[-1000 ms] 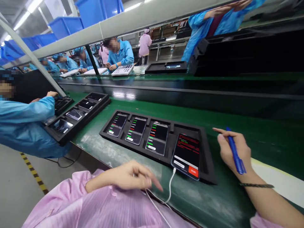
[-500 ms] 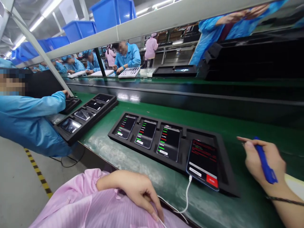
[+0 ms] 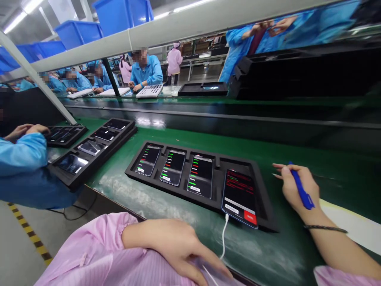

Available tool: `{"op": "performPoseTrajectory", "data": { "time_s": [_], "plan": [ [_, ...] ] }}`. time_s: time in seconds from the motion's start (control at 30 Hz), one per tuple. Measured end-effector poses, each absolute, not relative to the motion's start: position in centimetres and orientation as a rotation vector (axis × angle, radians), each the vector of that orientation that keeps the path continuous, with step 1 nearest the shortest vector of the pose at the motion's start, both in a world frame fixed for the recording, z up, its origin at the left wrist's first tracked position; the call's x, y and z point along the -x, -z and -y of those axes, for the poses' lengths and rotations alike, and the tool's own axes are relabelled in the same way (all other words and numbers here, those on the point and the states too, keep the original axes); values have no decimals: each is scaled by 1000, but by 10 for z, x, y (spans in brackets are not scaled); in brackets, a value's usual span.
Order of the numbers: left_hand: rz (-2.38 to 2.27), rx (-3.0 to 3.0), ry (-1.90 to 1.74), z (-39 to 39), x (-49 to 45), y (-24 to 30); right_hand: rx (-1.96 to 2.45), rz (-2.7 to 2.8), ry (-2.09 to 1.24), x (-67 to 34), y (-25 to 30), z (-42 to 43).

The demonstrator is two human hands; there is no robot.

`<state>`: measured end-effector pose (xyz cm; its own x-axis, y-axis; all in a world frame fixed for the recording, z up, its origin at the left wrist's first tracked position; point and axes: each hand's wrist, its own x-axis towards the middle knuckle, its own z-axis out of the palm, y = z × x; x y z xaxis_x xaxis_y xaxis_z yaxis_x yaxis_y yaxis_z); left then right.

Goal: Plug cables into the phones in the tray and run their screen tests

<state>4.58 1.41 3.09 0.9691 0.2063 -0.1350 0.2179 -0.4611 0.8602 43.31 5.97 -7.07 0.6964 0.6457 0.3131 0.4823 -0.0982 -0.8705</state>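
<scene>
My right hand is closed around a blue pen, over the green bench right of a black foam tray. My left hand lies over my pink garment at the bench edge, thumb and forefinger apart. A thin white strand shows between them; whether they touch it I cannot tell. The tray holds several phones with lit screens of coloured text. Its rightmost phone sits tilted over the tray's front edge, showing red lines and a red box. A white cable is plugged into its lower end.
White paper lies beneath my right forearm. On the left, a second black tray of phones stands near a co-worker's blue sleeve. Behind the bench runs a dark raised ledge. Blue bins sit on the overhead shelf.
The view has shifted, so the bench and trays appear further left. My left thumb and forefinger have spread apart. The co-worker's hands at left have moved over another tray. My right hand keeps the pen.
</scene>
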Motion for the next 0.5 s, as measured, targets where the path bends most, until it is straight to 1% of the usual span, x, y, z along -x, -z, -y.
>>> {"op": "performPoseTrajectory", "data": {
  "time_s": [0.1, 0.2, 0.3, 0.5],
  "plan": [
    [-54, -2138, 115, -10, -53, -32, 1701, 897, -193, -432, 73, -61],
    [77, -2184, 130, -8, -55, -30, 1672, 897, -200, -432, 74, -61],
    [97, -2134, 99, -8, -50, -33, 1649, 900, -213, -432, 74, -60],
    [37, -2047, 187, -6, -51, -46, 1604, 879, -222, -435, 76, -61]
  ]
}}
